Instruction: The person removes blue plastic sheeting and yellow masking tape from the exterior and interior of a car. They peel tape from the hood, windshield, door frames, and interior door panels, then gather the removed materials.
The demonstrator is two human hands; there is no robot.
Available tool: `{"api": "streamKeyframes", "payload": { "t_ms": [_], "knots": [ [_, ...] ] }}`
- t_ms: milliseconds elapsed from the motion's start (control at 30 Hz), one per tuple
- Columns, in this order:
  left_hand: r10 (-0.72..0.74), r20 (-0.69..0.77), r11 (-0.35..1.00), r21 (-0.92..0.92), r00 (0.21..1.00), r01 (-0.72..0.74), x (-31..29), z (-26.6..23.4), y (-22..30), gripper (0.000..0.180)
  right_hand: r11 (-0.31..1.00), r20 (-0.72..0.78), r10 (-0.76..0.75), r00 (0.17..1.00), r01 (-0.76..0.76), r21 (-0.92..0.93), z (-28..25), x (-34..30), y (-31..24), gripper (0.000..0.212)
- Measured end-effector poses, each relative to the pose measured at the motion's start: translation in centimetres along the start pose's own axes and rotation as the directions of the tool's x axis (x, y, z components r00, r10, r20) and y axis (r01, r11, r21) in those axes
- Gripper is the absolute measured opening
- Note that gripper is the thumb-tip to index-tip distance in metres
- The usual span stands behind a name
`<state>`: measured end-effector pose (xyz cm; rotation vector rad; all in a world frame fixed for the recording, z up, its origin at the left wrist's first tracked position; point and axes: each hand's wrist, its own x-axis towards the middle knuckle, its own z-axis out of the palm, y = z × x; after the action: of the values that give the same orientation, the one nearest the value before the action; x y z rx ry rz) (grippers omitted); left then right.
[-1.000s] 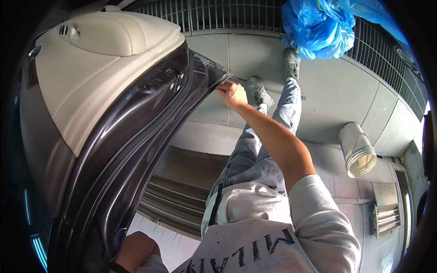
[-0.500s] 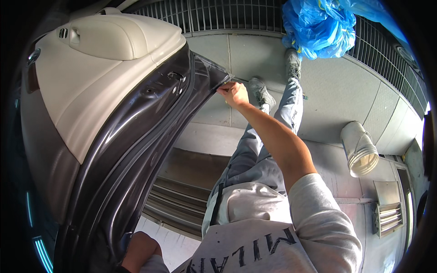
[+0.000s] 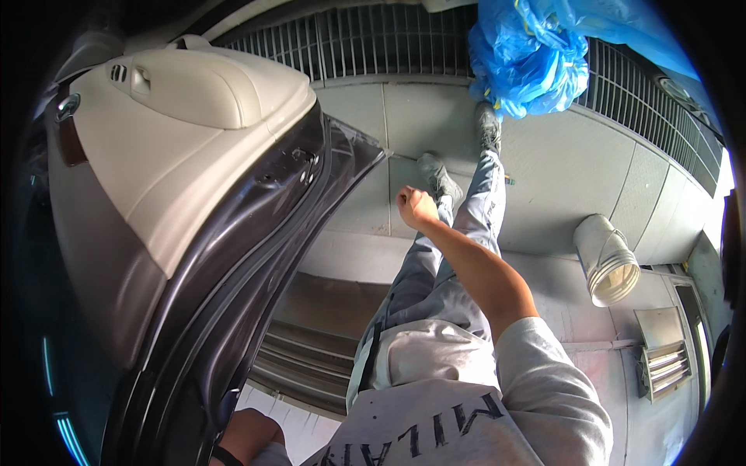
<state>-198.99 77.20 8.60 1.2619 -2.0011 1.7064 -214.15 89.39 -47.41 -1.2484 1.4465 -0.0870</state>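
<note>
So the car door is swung open and fills most of the left side of the view, cream trim panel facing up toward the camera, dark painted edge running along its right side. Its long axis runs from the near left corner up toward the far middle, and the pointed far corner of the door aims at the far right, toward the shoes.

Right hand is out in the air just right of that far corner, not touching it, fingers curled into a loose fist with nothing in them as far as I can see. Left hand is down at the near bottom edge, right beside the lower part of the door edge. It's half cut off by the frame, so I can't tell if it's gripping the door or just resting there.

What I'd worry about: with only the low hand maybe on it, the door could swing on its hinges, and that sharp corner sits close to the right fist and the legs. A knock there would hurt, and a bump could mark the paint. Fingers near the lower edge could get pinched too.

Also a white bucket lies on its side on the floor to the right, and a blue plastic sheet is bunched up far right. Both are trip stuff if anyone steps back.
</note>
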Motion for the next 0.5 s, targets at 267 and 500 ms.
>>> {"api": "streamKeyframes", "payload": {
  "t_ms": [267,500],
  "knots": [
    [-0.556,-0.146,0.831,-0.1,0.818,0.547,-1.2,-2.5,0.3,0.07,0.983,0.195,0.092,0.976,-0.057,-0.177,-7.0,0.3,-3.5,0.041],
    [-0.709,0.1,0.653,-0.278,0.698,0.704,-9.8,-5.5,-0.5,0.069,0.951,0.182,-0.115,0.977,0.161,-0.264,-19.5,3.6,-7.3,0.038]
  ]
}}
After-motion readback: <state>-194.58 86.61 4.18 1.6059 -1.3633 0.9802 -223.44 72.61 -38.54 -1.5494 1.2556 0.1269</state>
